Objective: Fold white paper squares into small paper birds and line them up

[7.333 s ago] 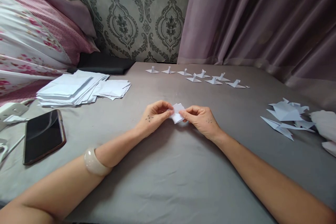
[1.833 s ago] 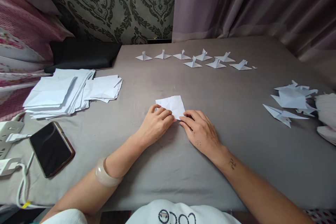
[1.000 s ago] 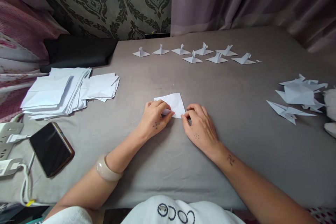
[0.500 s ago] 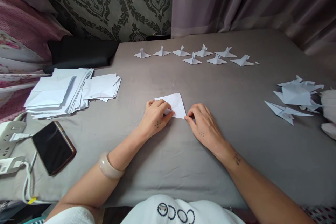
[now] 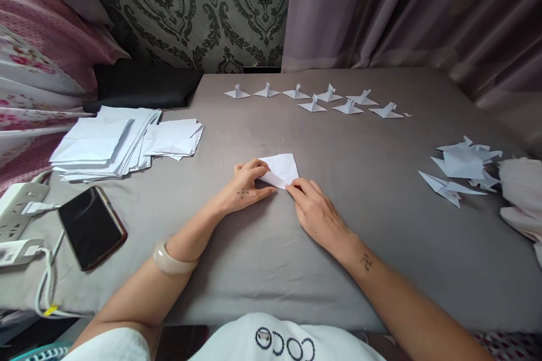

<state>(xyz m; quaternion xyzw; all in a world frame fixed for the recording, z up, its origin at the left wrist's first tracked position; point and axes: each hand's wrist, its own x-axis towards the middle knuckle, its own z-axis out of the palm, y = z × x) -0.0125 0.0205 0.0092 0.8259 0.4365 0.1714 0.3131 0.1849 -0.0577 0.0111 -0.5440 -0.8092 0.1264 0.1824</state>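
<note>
A small white sheet of paper (image 5: 285,164) lies on the grey cloth in front of me, its lower edge folded up in a narrow flap. My left hand (image 5: 248,187) has its curled fingers on the paper's left end, with the thumb stretched along below the near edge. At the lower right corner, the fingertips of my right hand (image 5: 315,211) press together on the fold; the thumb is partly hidden beneath them.
Several folded paper birds (image 5: 313,104) stand at the back, and more folded paper (image 5: 463,161) lies at right. On the left are paper stacks (image 5: 105,144), a smaller pile (image 5: 175,138), a phone (image 5: 92,228), a power strip (image 5: 14,208) with cables and a black folded item (image 5: 148,84).
My right fingers have moved left along the near edge onto the fold. The left thumb has shifted off the paper to below its edge. The view has tilted and turned slightly.
</note>
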